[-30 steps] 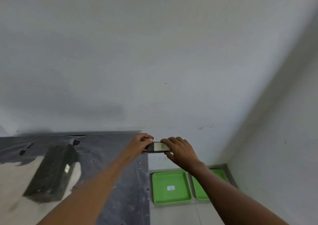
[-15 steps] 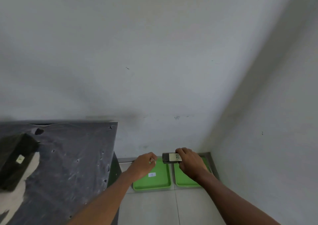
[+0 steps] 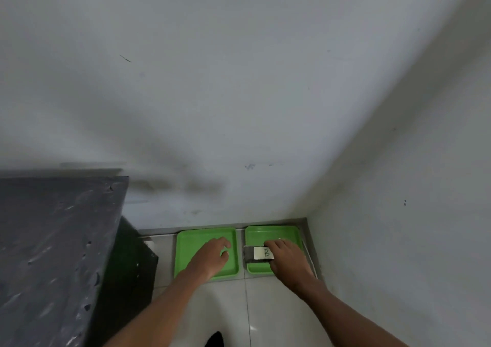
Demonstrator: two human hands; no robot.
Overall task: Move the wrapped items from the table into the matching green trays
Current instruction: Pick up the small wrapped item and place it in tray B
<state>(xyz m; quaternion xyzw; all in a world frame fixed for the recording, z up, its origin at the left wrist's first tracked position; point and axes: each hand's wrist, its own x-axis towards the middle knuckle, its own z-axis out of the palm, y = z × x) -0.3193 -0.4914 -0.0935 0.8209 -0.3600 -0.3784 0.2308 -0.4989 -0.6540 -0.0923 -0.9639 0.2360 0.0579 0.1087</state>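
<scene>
Two green trays lie side by side on the tiled floor in the wall corner. My right hand [image 3: 288, 260] grips a small dark wrapped item [image 3: 255, 254] with a white label marked "B", held over the left part of the right green tray [image 3: 273, 232]. Whether the item touches the tray I cannot tell. My left hand [image 3: 212, 257] hovers over the left green tray [image 3: 191, 240] with loosely curled fingers and nothing in it. That tray's label is hidden under the hand.
A table covered in dark plastic [image 3: 53, 253] fills the left side, its right edge close to the left tray. White walls meet in a corner just behind and to the right of the trays. Pale floor tiles [image 3: 265, 315] lie in front of them.
The view has swung right and down, and the large wrapped block on the table has left the view. My left hand let go of the item. My right hand carried it down over the right tray.
</scene>
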